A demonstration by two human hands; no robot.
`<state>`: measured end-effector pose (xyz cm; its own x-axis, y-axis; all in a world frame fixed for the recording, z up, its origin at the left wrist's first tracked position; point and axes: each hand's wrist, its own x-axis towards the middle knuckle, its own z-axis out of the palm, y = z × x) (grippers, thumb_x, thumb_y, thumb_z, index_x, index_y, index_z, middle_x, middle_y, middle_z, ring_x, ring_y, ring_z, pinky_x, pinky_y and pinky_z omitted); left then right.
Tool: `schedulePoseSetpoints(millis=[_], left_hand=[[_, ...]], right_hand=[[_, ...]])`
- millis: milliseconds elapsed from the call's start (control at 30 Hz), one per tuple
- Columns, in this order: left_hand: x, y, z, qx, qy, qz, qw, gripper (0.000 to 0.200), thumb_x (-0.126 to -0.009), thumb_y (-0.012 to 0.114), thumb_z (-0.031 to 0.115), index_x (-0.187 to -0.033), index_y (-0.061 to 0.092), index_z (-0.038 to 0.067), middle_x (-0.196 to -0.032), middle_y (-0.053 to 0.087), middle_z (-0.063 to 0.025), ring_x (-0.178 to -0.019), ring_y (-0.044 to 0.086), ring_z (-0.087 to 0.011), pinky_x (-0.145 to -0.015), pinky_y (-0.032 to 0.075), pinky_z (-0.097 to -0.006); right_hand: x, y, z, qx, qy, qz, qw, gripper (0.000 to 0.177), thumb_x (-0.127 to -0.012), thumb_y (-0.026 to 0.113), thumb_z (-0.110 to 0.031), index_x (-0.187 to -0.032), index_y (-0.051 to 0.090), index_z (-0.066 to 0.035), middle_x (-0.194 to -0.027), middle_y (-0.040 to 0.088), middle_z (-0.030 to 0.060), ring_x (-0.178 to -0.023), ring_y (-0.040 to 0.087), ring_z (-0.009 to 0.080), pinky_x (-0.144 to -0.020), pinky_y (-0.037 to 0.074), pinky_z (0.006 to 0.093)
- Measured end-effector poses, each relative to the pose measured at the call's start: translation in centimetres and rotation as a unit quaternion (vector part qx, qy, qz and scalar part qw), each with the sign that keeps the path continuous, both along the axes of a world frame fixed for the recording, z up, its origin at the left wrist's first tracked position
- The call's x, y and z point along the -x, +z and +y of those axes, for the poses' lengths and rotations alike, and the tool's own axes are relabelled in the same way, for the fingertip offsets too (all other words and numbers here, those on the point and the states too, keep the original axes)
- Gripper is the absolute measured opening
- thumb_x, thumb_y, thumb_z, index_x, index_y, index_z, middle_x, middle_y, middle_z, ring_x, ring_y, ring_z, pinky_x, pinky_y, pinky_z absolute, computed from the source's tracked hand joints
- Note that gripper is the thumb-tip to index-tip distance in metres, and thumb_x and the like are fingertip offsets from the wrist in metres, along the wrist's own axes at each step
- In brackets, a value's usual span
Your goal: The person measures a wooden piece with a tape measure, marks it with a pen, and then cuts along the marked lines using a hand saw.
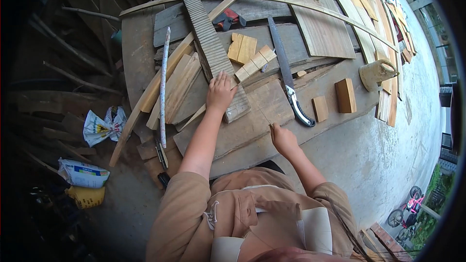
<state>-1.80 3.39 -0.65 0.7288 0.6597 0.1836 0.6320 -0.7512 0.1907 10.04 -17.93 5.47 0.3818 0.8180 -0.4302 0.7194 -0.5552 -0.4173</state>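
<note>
A long wooden strip (206, 31), cut across with many close parallel lines or grooves, slants over the bench. My left hand (221, 91) lies on its near end, fingers stretched flat against the wood. To the right, my right hand (284, 139) is closed on a thin stick-like thing (265, 116) pointing up and left; its exact kind is too small to make out. A folding handsaw (286, 68) with a black and white handle lies beyond that hand. Between strip and saw are a marked wood piece (255, 63) and a small yellowish board (242, 47).
Two wood blocks (345, 95) (320, 108) and a cream container (374, 75) stand at the right. A speckled rod (165, 87) and loose timber lie left. A long curved lath (291, 1) spans the back near wide boards (318, 14). Bags (85, 172) sit on the floor.
</note>
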Motion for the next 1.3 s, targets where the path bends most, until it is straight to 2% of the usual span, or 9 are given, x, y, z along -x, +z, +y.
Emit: schedulePoseSetpoints(millis=[67,300,400,567,633,867,967,1167,1300], left_hand=[[0.2,-0.2,0.1,0.001,-0.001,-0.001,1.0,0.049,-0.079,0.053,0.035,-0.111,0.049,-0.002,-0.119,0.048,-0.0156,-0.116,0.041,-0.0232,-0.097,0.027,-0.037],[-0.1,0.2,0.1,0.006,0.001,-0.009,1.0,0.047,-0.078,0.056,0.034,-0.109,0.05,-0.002,-0.118,0.05,-0.0149,-0.116,0.042,-0.023,-0.096,0.028,-0.0361],[-0.2,0.5,0.0,0.019,0.01,-0.003,1.0,0.047,-0.078,0.056,0.034,-0.11,0.05,0.0,-0.119,0.049,-0.0139,-0.116,0.041,-0.0219,-0.096,0.028,-0.0355],[-0.3,0.6,0.1,0.038,0.022,-0.001,0.999,0.046,-0.078,0.055,0.034,-0.111,0.05,0.001,-0.121,0.047,-0.0128,-0.118,0.04,-0.0204,-0.096,0.028,-0.0344],[-0.1,0.5,0.1,0.04,0.019,0.003,0.999,0.046,-0.079,0.054,0.035,-0.111,0.051,0.001,-0.122,0.047,-0.013,-0.117,0.04,-0.0201,-0.096,0.028,-0.0342],[-0.1,0.5,0.1,0.033,0.017,0.005,0.999,0.046,-0.078,0.055,0.034,-0.11,0.051,0.001,-0.121,0.048,-0.0128,-0.117,0.041,-0.0202,-0.095,0.03,-0.0344],[-0.1,0.6,0.0,0.033,0.014,0.005,0.999,0.046,-0.078,0.055,0.034,-0.109,0.051,0.001,-0.121,0.048,-0.0127,-0.117,0.041,-0.0202,-0.095,0.03,-0.0342],[-0.1,0.6,0.2,0.047,0.015,-0.001,0.999,0.047,-0.078,0.054,0.035,-0.111,0.051,0.0,-0.121,0.048,-0.013,-0.117,0.04,-0.0205,-0.095,0.029,-0.034],[0.0,0.6,0.1,0.036,0.009,0.003,0.999,0.048,-0.078,0.055,0.035,-0.111,0.051,0.0,-0.121,0.048,-0.0135,-0.117,0.04,-0.0208,-0.095,0.03,-0.0339]], right_hand=[[0.1,0.3,-0.2,0.007,0.0,0.018,1.0,0.022,-0.086,0.039,-0.022,-0.082,0.048,-0.002,-0.064,0.057,0.0229,-0.062,0.058,0.0391,-0.056,0.045,0.049],[-0.9,-1.9,11.3,-0.062,0.026,0.029,0.997,0.022,-0.085,0.036,-0.017,-0.086,0.051,-0.001,-0.077,0.059,0.0229,-0.074,0.058,0.0385,-0.065,0.046,0.0461],[-0.6,-2.1,10.5,-0.064,0.02,0.022,0.997,0.022,-0.085,0.035,-0.017,-0.086,0.051,-0.002,-0.075,0.059,0.0229,-0.072,0.058,0.0388,-0.064,0.046,0.0468],[-0.6,-1.1,1.4,-0.042,-0.004,0.022,0.999,0.021,-0.085,0.038,-0.019,-0.083,0.05,-0.002,-0.068,0.058,0.0237,-0.066,0.058,0.04,-0.058,0.046,0.0484],[-0.4,0.1,0.4,0.011,-0.011,0.019,1.0,0.021,-0.084,0.039,-0.02,-0.082,0.05,-0.002,-0.068,0.058,0.024,-0.066,0.058,0.0398,-0.058,0.046,0.0484],[-0.1,-2.2,12.1,-0.095,-0.001,0.006,0.995,0.018,-0.082,0.039,-0.016,-0.08,0.053,-0.003,-0.074,0.06,0.0217,-0.072,0.059,0.0382,-0.061,0.047,0.0458],[0.1,-2.6,12.0,-0.103,-0.011,0.005,0.995,0.018,-0.081,0.04,-0.016,-0.081,0.053,-0.003,-0.072,0.059,0.0217,-0.07,0.059,0.038,-0.061,0.047,0.0458],[0.0,-0.2,-0.1,-0.007,-0.021,-0.004,1.0,0.023,-0.086,0.039,-0.024,-0.082,0.05,-0.004,-0.062,0.057,0.0226,-0.061,0.057,0.0389,-0.054,0.045,0.0491],[-0.3,-0.4,2.4,-0.019,0.008,0.008,1.0,0.024,-0.086,0.038,-0.023,-0.083,0.05,-0.003,-0.065,0.057,0.0225,-0.063,0.058,0.0389,-0.056,0.045,0.048]])
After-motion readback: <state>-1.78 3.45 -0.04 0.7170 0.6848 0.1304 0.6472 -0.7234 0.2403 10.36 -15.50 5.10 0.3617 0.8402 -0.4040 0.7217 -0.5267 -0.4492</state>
